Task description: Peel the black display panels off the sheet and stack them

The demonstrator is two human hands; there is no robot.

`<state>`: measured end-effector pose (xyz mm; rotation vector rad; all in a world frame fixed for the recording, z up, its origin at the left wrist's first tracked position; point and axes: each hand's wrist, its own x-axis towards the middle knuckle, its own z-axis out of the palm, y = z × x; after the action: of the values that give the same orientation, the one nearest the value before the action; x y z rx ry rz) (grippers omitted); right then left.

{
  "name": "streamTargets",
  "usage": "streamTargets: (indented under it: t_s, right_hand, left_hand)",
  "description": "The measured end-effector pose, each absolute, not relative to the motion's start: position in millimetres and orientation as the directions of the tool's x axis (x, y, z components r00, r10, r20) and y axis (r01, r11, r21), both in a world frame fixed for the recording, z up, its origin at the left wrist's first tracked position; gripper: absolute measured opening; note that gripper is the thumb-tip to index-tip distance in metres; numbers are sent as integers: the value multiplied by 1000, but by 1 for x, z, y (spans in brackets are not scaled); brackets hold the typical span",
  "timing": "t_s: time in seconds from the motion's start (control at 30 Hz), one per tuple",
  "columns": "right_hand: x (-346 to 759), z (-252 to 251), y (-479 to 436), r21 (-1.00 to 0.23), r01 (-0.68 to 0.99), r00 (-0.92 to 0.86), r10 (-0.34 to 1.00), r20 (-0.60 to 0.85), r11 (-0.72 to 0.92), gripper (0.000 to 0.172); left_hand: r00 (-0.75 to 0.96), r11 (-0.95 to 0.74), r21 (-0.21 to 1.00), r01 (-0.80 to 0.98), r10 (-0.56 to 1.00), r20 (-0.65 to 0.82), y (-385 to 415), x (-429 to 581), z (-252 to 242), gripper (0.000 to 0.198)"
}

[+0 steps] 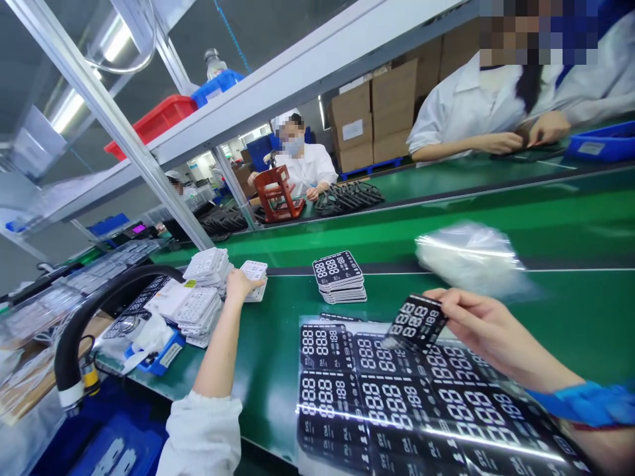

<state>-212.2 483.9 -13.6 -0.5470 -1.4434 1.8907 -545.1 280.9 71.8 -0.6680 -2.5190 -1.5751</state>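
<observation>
The person's right hand (476,330) lifts one black display panel (417,322) with white digits on it. Its fingers (436,294) pinch this panel at the edge, just above a wide sheet of black display panels (377,403), which lies shining under the light on the near part of the green tabletop (570,324).

Just past the sheet stands a neat stack of black panels (340,277), and to the right of that stack lies a blurred clear plastic bag (469,258). The person's left hand (243,284) rests on a small stack of white panels (254,277). Its fingers (251,281) are pressed together, but I cannot tell if they grip the stack.

Beside this hand, toward the left edge of the tabletop, are taller stacks of white panels (207,270), a blue tray (159,354) and a black hose (84,317). Across the belt, the two hands of a co-worker (520,140) are on a dark item, near a blue bin (600,142). Farther away, another person in a white coat (305,168) sits behind a red wooden fixture (278,195), with cardboard boxes (372,119) behind.
</observation>
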Motion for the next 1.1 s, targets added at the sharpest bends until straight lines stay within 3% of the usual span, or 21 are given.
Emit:
streamTargets:
  t_s: [0.13,0.23,0.33,0.47,0.5,0.57,0.63,0.73,0.83,0.93,1.03,1.1]
  right_hand:
    - [-212,-13,484,-944,-297,-679,727,102,-145,41]
    - [-212,-12,484,-931,-333,-662,740,119,-148,42]
    - [-213,-10,482,-911,-377,-645,753,128,-168,39]
    - [-213,-5,479,-881,-400,-659,747,85,-253,39]
    - [-213,-4,478,-872,-404,-663,745,71,-277,40]
    - [-212,-2,476,-845,-419,-675,737,46,-331,40]
    - [-211,-1,475,-816,-429,-694,719,25,-386,39]
    - [-213,-2,475,-786,-443,-706,708,9,-431,37]
    - [-217,-5,474,-769,-461,-703,711,12,-443,35]
    - [-219,-7,473,-770,-458,-713,701,20,-444,34]
    - [-218,-6,474,-811,-461,-673,737,55,-360,34]
    - [-214,-4,474,-873,-435,-617,779,113,-219,34]
  left_hand:
    - [-939,473,812,343,206,277,279,-545,81,21]
    - [-922,455,801,388,193,336,286,-525,92,50]
    - [-874,354,809,469,319,367,300,-493,103,73]
    - [-741,149,891,430,622,254,333,-437,96,53]
    - [-698,84,921,380,680,226,342,-422,90,54]
    - [-617,-58,993,103,779,109,359,-393,74,62]
    - [-519,-38,975,-218,851,-83,373,-371,57,50]
    - [-374,66,897,-438,893,-249,384,-355,38,28]
    - [-181,107,798,-593,948,-262,384,-351,29,41]
    - [-9,117,694,-710,984,-176,381,-350,26,57]
    - [-9,92,668,-739,989,-147,379,-349,25,61]
    - [-4,103,656,-748,987,-160,379,-350,26,59]
